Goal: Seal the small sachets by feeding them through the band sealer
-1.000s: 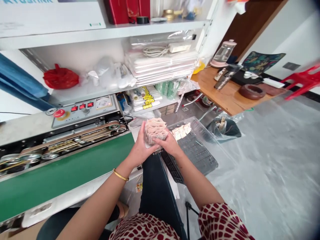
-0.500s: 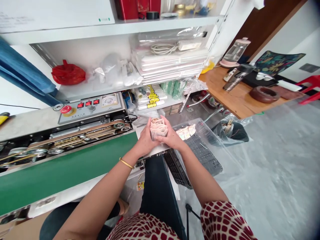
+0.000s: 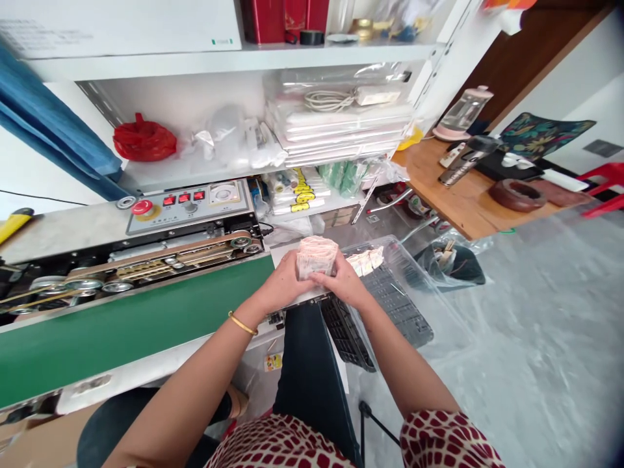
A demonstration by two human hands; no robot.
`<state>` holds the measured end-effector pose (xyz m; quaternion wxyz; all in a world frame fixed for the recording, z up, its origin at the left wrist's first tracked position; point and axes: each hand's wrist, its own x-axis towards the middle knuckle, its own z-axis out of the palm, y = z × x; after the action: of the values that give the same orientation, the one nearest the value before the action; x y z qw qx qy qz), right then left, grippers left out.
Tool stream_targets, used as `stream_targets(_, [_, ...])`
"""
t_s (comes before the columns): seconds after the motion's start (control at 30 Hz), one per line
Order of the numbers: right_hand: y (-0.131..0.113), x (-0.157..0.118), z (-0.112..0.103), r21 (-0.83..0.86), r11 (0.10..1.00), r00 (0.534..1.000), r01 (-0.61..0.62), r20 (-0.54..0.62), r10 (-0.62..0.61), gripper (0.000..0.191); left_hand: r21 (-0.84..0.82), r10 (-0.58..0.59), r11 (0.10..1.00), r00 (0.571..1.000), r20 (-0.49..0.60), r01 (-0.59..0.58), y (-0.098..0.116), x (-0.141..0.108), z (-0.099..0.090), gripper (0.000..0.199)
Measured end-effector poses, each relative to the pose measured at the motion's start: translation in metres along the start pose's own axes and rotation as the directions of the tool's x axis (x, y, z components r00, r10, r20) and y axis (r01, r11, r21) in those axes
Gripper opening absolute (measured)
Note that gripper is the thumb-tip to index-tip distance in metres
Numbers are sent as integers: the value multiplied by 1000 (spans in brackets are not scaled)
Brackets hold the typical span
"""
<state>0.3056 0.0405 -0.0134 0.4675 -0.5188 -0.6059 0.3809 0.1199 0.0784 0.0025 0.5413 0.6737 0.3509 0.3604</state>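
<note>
Between my two hands is a stack of thin, pale pinkish packets (image 3: 316, 259), pressed together with their edges facing up. My left hand (image 3: 288, 278) wraps its left side, and my right hand (image 3: 341, 278) grips its right side with the thumb across the front. The stack is just above a small white surface (image 3: 301, 298) at the end of the green conveyor belt (image 3: 195, 305); whether it touches that surface I cannot tell. Right of my right hand, several similar small packets (image 3: 365, 261) lie in a clear plastic bin (image 3: 397, 250).
A control panel (image 3: 188, 209) with a red stop button (image 3: 142, 207) sits behind the belt. Shelving (image 3: 219, 64) rises at the back. On the right are a wooden table (image 3: 453, 201) and a lined waste bin (image 3: 451, 273). A dark crate (image 3: 348, 338) stands below.
The stack now shows more of its front and sits taller between my hands. My view has shifted slightly, so the surroundings appear a little lower and further right.
</note>
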Motion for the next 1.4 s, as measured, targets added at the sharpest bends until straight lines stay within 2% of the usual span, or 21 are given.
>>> stream_targets(0.07, [-15,-5,9,118,992,998,-54,52,48,65,-145,-44,988,995,89,56,11,-16,-7,75])
stream_targets(0.13, [-30,-7,22,210,974,992,-89,110,67,61,-344,-88,931,989,119,124,19,-34,-12,78])
stream_targets(0.23, [-50,-6,46,294,951,988,-98,144,58,59,-590,-204,779,976,78,211,22,-59,-17,74])
stream_targets(0.3, [-61,-6,62,366,923,982,-119,181,55,55,-676,-274,701,961,39,228,19,-72,-22,66])
stream_targets(0.37, [-68,-7,75,446,880,969,-164,240,59,52,-719,-300,665,954,-10,202,16,-84,-30,59])
stream_targets(0.43, [-73,-9,85,480,855,961,-196,267,70,48,-739,-299,652,953,-45,170,15,-94,-41,56])
stream_targets(0.5, [-75,-11,92,448,875,969,-184,233,84,42,-744,-296,653,952,-76,143,15,-104,-51,57])
stream_targets(0.63, [-79,-16,100,283,952,990,-116,105,89,33,-739,-290,666,948,-131,101,17,-120,-63,62])
stream_targets(0.73, [-85,-18,105,161,984,994,-79,-58,89,32,-747,-280,661,946,-166,64,16,-126,-64,62])
stream_targets(0.8, [-88,-20,109,126,990,992,-55,-102,68,32,-751,-274,659,945,-179,48,14,-128,-63,61])
stream_targets(0.87, [-89,-20,113,158,986,999,-47,-19,50,33,-749,-270,661,943,-194,35,13,-129,-62,60])
stream_targets(0.97, [-85,-18,115,273,955,989,-116,119,86,36,-749,-273,662,938,-213,22,10,-134,-64,60])
stream_targets(1.07, [-72,-7,105,393,903,983,-175,26,179,38,-753,-291,657,932,-217,30,5,-145,-70,54])
stream_targets(1.13, [-60,4,93,463,857,962,-227,-31,272,39,-758,-314,651,922,-226,36,1,-155,-76,48])
stream_targets(1.23, [-43,19,80,561,745,912,-362,49,406,36,-763,-357,645,900,-249,45,-6,-171,-83,48])
stream_targets(1.3, [-37,25,79,609,705,918,-363,105,382,34,-762,-382,645,888,-255,58,-10,-180,-87,54])
stream_targets(1.4, [-35,29,90,636,726,961,-261,97,260,38,-757,-400,649,881,-252,78,-12,-190,-90,60])
